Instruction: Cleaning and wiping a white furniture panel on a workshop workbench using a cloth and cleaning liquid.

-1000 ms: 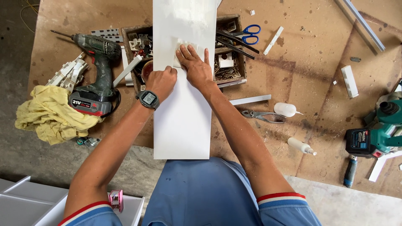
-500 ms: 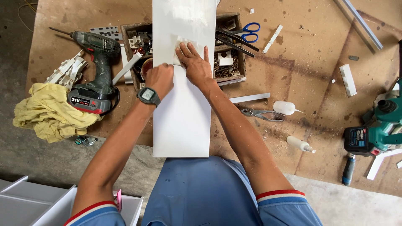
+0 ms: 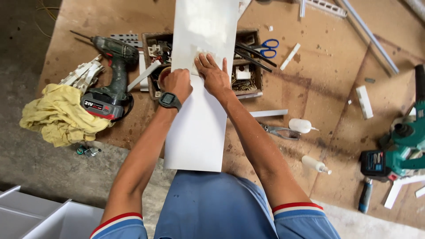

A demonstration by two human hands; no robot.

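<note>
Brown hardboard sheet [image 3: 336,97] on a grey concrete floor serves as the work surface, scuffed and strewn with tools. Long white rectangular panel [image 3: 199,115] lies lengthwise across it, near end at the person's blue-clad lap, far end running over an open wooden box of screws and small parts [image 3: 245,77].

Left hand [image 3: 177,84], black wristwatch [image 3: 169,100] on the wrist, rests at the panel's left edge, fingers curled in together; whether they pinch anything, cannot tell. Right hand [image 3: 214,74] lies flat on the panel just beside the left, fingers spread apart and pressing a thin pale film [image 3: 201,54] on the surface.

Left of the box: dark green cordless drill with red-and-black battery [image 3: 110,75], touching a crumpled yellow cloth [image 3: 59,115]. Right of the box: blue-handled scissors [image 3: 265,48] and black rods [image 3: 252,55]. Near the right forearm: metal pliers [image 3: 279,131] and 2 small white squeeze bottles [image 3: 301,125] [image 3: 315,164]. Far right: teal power tool [image 3: 398,150]. White cabinet pieces [image 3: 40,214] sit at lower left.
</note>
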